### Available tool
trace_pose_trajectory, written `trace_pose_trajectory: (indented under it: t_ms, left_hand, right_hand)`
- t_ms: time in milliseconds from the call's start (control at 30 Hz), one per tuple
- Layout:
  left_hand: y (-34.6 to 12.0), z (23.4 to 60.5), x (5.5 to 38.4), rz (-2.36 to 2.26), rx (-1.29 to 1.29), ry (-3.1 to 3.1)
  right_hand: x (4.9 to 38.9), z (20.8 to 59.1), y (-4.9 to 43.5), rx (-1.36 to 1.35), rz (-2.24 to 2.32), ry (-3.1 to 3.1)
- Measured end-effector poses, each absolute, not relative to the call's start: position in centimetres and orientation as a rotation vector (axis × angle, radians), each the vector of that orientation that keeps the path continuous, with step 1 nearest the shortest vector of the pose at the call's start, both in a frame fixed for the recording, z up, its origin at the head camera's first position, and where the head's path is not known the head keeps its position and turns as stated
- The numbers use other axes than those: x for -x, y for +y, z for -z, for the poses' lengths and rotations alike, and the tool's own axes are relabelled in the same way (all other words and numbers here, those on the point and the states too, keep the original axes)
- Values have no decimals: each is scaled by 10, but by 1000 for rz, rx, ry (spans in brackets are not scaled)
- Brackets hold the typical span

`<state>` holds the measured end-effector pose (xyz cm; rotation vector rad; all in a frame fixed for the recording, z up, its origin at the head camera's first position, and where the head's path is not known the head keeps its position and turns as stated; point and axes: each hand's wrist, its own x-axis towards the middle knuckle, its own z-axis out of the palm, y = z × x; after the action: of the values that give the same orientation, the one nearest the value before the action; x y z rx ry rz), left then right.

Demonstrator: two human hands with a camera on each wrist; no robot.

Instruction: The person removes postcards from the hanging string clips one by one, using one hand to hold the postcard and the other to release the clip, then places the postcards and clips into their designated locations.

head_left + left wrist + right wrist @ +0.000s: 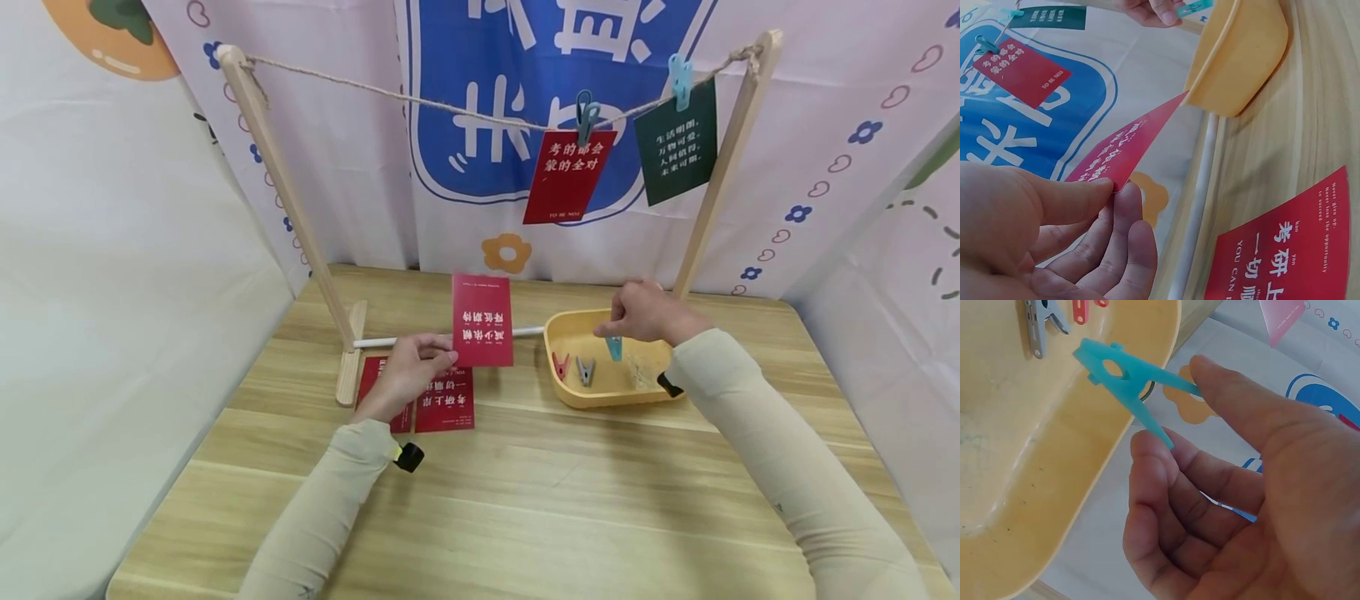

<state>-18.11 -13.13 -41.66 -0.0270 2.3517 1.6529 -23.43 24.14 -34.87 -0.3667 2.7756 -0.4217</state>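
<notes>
My left hand (408, 373) pinches a red card (482, 321) by its lower left corner, between thumb and fingers. The card is raised above the table, its white print upside down in the head view. Over the yellow basket (607, 400), my right hand (647, 312) holds a light blue clothespin (1125, 378) by its two handle ends, between thumb and forefinger. Inside the basket lie a grey clothespin (586, 371) and a red clothespin (560, 366). Two more red cards (446, 404) lie on the table beneath my left hand.
A twine line (390, 94) sags between two wooden posts (288, 196). From its right half hang a red card (570, 177) and a dark green card (678, 143), each on a blue clothespin. A white rod (527, 332) runs low between the posts, behind the basket.
</notes>
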Motion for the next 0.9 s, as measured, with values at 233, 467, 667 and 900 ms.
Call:
trace_pose_trajectory:
  t_ms: [233,467,667,900]
  left_hand:
    - [-131,420,180,-1610,22,2375]
    - [-130,427,181,-1618,-3,2357]
    - [-127,432,178,-1617,9,2353]
    - [-124,439,172,-1596,23,2347]
  right_hand:
    - [235,352,242,362,389,2758]
    - [238,358,244,376,355,2748]
    - [243,367,248,380,374,2721]
    - [245,376,250,375,407,2689]
